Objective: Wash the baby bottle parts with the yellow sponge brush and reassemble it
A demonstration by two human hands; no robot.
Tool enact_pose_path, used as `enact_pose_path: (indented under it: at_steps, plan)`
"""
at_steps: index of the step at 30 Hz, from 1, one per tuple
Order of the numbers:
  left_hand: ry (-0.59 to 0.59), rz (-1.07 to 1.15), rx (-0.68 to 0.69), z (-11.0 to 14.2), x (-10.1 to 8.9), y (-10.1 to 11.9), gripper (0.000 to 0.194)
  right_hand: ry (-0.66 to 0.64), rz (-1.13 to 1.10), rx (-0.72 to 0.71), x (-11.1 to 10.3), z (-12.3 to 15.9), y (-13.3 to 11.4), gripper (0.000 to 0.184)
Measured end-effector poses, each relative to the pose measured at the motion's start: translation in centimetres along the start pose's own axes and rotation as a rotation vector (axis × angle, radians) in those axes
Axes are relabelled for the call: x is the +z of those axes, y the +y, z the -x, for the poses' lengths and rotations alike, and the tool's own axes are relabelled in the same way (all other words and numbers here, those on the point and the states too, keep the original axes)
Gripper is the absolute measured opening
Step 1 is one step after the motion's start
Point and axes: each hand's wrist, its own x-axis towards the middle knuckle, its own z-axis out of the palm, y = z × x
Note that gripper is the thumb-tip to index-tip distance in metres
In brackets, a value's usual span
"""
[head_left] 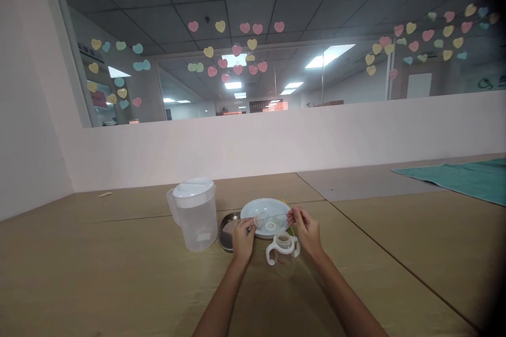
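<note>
My left hand point(244, 237) is closed on a small, pale, translucent cup-shaped piece point(258, 220) above the white bowl's left side. In my right hand point(306, 229), the fingertips pinch one end of a thin wire-like rod point(276, 216), which reaches across to the piece at my left fingers; whether its tip is inside I cannot tell. Beneath both hands is the white bowl point(263, 204), with a white ring point(270, 226) in it. Just in front stands an uncapped clear baby bottle point(285, 263) with a white two-handled collar point(271, 248). Something yellow-green shows partly behind my right hand.
Left of the bowl stands a lidded translucent pitcher point(198, 221). A round metal dish point(225, 240) lies between them, partly behind my left hand. A green cloth point(470, 176) covers the table's far right. Behind the table point(98, 268) rises a wall with a window.
</note>
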Motion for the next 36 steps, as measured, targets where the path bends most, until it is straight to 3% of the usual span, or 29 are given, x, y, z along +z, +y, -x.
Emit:
enact_pose_path:
  at_steps: [10,27,31,36]
  plan:
    - [-0.045,0.157,0.012,-0.2,0.4,0.9,0.025,0.019,-0.11,0.02,0.7,0.1,-0.4,0.039]
    - [-0.108,0.192,0.076,-0.1,0.7,3.7,0.023,-0.345,0.069,-0.027,1.0,0.5,-0.8,0.036]
    - [-0.123,0.157,0.12,0.1,0.7,4.5,0.024,-0.439,0.133,-0.134,1.1,0.4,-1.6,0.033]
    - [-0.136,-0.013,0.164,0.1,0.4,4.6,0.02,-0.448,0.176,-0.157,1.1,0.6,-1.9,0.031]
